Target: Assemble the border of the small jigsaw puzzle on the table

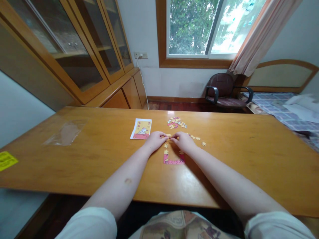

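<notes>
My left hand (157, 139) and my right hand (183, 140) meet over the table, fingertips pinched close together on small yellow jigsaw puzzle pieces (168, 135). The fingers partly hide these pieces. Just below lies a partly joined puzzle border (173, 162), pink along the bottom with yellow pieces up its sides. Beyond my hands is a pile of loose puzzle pieces (175, 122). A few yellow pieces (195, 137) trail off to the right of my right hand, with a single piece (203, 143) apart from them. Left of my left hand is a picture card (141, 128) showing a white animal on yellow and pink.
The wooden table (99, 156) carries a clear plastic bag (65, 132) at the left and a yellow label (7, 160) near its left edge. Behind it stand a glass-door cabinet (109, 81), an office chair (223, 89) and a bed (281, 103).
</notes>
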`<state>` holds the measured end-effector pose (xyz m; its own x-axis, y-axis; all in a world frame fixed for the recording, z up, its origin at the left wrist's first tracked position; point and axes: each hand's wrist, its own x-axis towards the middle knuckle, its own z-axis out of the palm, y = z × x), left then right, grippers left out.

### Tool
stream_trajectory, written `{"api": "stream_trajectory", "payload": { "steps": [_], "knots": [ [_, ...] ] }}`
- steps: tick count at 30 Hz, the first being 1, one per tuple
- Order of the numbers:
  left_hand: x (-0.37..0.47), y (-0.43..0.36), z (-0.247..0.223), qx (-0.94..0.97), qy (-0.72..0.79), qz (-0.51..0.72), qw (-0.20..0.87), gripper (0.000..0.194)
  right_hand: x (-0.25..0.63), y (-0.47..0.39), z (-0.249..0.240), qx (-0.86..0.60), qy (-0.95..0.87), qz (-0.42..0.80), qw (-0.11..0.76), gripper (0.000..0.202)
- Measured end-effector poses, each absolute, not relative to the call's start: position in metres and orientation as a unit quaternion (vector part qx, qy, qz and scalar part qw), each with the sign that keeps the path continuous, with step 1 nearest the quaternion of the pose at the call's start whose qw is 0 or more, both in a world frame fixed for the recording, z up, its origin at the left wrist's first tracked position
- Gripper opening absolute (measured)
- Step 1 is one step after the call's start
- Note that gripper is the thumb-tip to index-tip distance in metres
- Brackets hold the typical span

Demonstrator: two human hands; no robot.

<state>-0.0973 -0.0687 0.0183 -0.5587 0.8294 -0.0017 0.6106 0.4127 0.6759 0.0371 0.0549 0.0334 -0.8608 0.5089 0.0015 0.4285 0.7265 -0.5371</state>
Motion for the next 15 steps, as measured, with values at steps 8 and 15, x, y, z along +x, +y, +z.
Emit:
{"api": "stream_trajectory", "payload": {
  "steps": [8, 15],
  "knots": [
    [-0.105, -0.069, 0.018, 0.398, 0.846, 0.322, 0.148, 0.024, 0.005, 0.058, 0.032, -0.292, -0.912, 0.288, 0.019, 0.022],
    [-0.107, -0.068, 0.015, 0.398, 0.863, 0.277, 0.140, 0.023, 0.006, 0.054, 0.030, -0.314, -0.900, 0.303, 0.009, 0.026]
  ]
}}
